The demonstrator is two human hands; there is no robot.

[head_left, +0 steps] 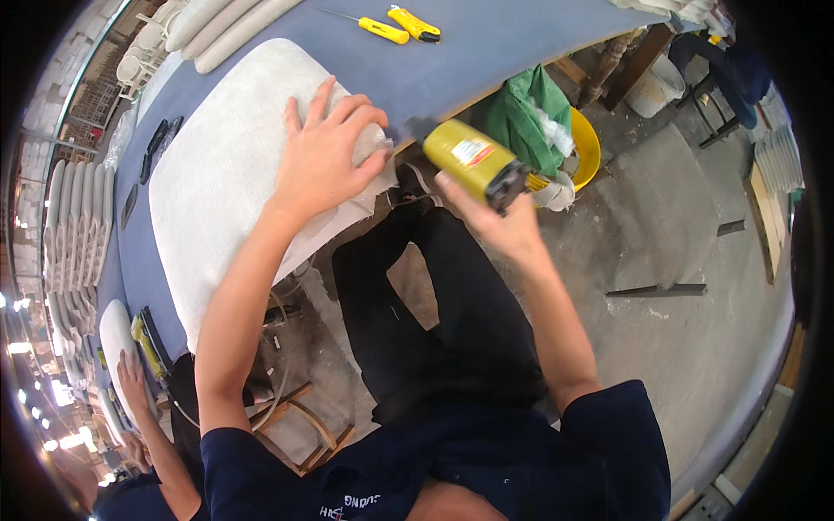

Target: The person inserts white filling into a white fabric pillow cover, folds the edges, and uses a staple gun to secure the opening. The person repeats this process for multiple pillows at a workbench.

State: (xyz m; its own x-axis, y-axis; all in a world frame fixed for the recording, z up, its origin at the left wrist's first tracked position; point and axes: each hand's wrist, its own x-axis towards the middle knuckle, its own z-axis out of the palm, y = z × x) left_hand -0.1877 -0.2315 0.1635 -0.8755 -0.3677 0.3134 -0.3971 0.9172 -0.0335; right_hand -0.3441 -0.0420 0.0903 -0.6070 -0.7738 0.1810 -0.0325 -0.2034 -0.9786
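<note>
A pale fabric-covered seat pad point(230, 165) lies on the blue-topped table, its loose cloth edge hanging over the near side. My left hand point(326, 156) rests on it near the right corner, fingers spread, thumb toward the frayed cloth edge. In my right hand point(504, 221) is an olive-yellow staple gun point(469, 156), slightly blurred. Its nose points toward the pad's corner and stays apart from it. My fingers are wrapped round its handle, partly hidden by its body.
A yellow-handled screwdriver point(382, 30) and a yellow cutter point(415, 24) lie on the table point(486, 52). More pads are stacked at the far left. A yellow basket point(586, 148) holds a green sack point(526, 117). At lower left, a co-worker's hand point(132, 382) touches another pad.
</note>
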